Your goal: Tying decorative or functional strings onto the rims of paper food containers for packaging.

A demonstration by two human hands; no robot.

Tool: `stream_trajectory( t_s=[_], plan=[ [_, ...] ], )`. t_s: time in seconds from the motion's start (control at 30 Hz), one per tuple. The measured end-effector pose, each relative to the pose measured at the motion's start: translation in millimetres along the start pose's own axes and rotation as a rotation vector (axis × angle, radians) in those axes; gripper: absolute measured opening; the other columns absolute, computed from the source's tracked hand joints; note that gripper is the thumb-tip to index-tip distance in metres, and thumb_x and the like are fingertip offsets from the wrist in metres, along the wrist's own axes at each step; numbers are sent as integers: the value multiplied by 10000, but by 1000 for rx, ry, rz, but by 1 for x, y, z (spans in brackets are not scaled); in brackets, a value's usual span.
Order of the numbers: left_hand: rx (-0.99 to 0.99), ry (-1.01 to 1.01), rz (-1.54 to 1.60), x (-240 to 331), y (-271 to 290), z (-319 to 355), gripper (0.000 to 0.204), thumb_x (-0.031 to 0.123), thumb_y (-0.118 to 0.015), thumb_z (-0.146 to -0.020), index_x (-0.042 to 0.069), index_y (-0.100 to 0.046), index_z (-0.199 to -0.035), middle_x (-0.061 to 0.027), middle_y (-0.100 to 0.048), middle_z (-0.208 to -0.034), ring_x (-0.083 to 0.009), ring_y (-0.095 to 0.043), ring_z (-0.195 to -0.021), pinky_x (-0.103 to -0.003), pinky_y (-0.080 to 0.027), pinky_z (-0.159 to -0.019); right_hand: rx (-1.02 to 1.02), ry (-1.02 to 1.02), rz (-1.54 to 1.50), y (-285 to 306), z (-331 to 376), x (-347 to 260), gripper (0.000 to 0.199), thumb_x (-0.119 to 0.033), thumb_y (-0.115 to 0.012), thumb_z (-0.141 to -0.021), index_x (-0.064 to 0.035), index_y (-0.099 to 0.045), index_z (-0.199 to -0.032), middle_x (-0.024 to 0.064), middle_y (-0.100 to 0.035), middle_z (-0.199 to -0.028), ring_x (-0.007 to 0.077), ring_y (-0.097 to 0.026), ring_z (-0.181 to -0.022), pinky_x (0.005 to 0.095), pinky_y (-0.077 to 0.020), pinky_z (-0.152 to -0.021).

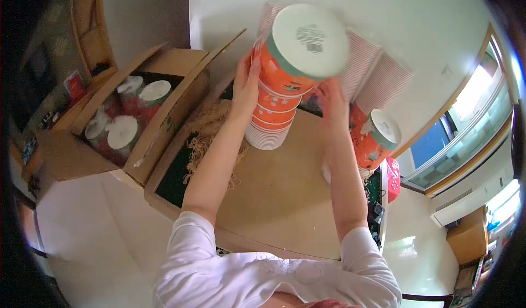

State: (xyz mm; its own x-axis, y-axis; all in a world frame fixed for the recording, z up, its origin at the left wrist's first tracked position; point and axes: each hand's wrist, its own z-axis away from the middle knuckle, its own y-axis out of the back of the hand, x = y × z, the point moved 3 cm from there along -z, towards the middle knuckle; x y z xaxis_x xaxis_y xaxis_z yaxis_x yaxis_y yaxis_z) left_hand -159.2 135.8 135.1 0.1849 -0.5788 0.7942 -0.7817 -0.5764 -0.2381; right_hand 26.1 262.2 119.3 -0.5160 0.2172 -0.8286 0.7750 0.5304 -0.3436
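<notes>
While both forearms rise from the lower edge of the frame, a tall stack of orange paper cups with white bases [285, 72] is held upright at the upper centre, its foot resting on the tan wooden bench [274, 198]. The left hand [246, 83] is pressed flat against the stack's left side, fingers together; the right hand [331, 102] is laid on its right side, partly blurred, so its grip cannot be told exactly. Behind the stack, sleeves of pink ribbed paper cups [372, 72] are leaned against the pale wall. A second, shorter orange cup stack [375, 138] is tilted at the right of the bench. An open brown cardboard box [137, 122] holding more cups fills the left, and a tangle of straw-coloured packing fibre [205, 138] lies between box and stack.
</notes>
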Motion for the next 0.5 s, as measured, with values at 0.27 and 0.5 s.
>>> stream_trajectory(
  t_s=[0.27, 0.5],
  plan=[
    [-268, 294, 373, 26, 15, 109, 683, 535, -300, -990, 97, -200, -1505, -53, -149, -1576, -176, -129, -1446, -371, -76, -1174, 74, -116, -221, 9, 116, -49, 474, -382, -446, -988, -81, -422, -1353, 92, -567, -1215, 218, -562, -1089, 362, -463, -940],
    [-319, 323, 118, -31, 48, 241, 742, 487, -368, -985, -2, -143, -1495, -150, -149, -1565, -257, -137, -1445, -386, -99, -1164, -33, -420, 215, 62, 250, 14, 333, -107, -541, -940, -19, -472, -1253, 52, -549, -1119, 120, -515, -1062, 284, -419, -914]
  ],
)
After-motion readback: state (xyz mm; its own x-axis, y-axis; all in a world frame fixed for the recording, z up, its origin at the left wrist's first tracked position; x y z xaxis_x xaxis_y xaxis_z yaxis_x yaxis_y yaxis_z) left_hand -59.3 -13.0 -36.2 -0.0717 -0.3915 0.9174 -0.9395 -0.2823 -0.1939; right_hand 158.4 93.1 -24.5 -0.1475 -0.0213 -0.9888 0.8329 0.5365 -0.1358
